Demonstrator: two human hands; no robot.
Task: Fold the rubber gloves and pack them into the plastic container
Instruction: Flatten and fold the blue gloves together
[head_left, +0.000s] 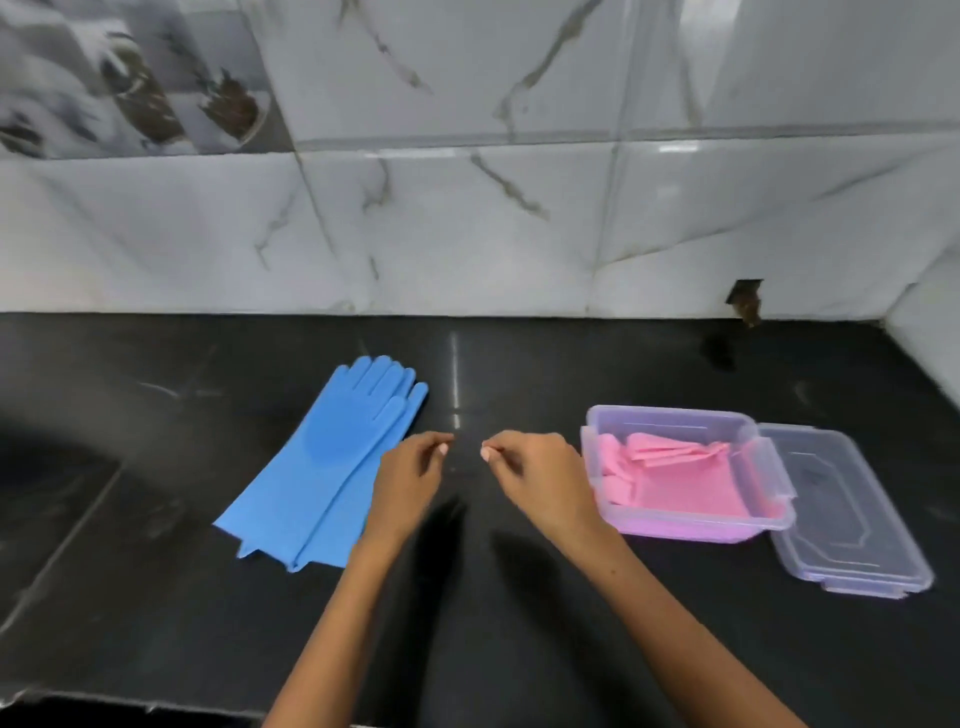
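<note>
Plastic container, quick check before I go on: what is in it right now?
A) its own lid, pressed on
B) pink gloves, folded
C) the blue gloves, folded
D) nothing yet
B: folded pink gloves lie inside the open plastic container, while the blue gloves lie flat on the counter beside the left hand and the lid rests off to the container's right.

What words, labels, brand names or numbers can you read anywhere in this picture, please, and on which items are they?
None can be read.
Blue gloves: no print visible.
Plastic container with pink gloves: no label visible.
Lid: only raised outlines, no letters that I can make out.
Countertop and wall tiles: no writing.
</note>
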